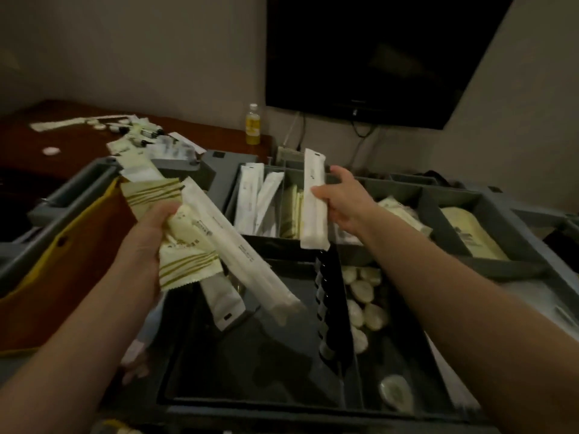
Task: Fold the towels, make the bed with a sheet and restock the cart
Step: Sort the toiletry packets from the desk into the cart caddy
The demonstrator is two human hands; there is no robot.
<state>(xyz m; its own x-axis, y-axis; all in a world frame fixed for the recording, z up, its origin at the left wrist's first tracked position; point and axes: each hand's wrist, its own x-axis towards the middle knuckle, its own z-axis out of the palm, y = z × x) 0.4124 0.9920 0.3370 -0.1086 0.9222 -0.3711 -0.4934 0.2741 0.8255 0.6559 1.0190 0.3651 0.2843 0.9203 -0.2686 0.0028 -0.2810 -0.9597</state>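
Observation:
My left hand (pixel 147 242) grips a bunch of amenity packets (pixel 194 233): cream sachets with olive stripes and long white sleeves, tilted over the grey cart tray (pixel 257 402). My right hand (pixel 343 198) pinches one long white packet (pixel 314 198) upright above the far organiser bin (pixel 419 195). That bin holds more white sleeves (pixel 250 202) and cream sachets (pixel 291 211) in separate compartments.
The near tray holds a row of small dark bottles (pixel 329 308) and round wrapped soaps (pixel 363 296). A wooden desk (pixel 62 142) at the left carries scattered amenities. A yellow bottle (pixel 252 125) stands by the wall under a black TV (pixel 376 51). An orange bag (pixel 62 261) hangs on the cart's left.

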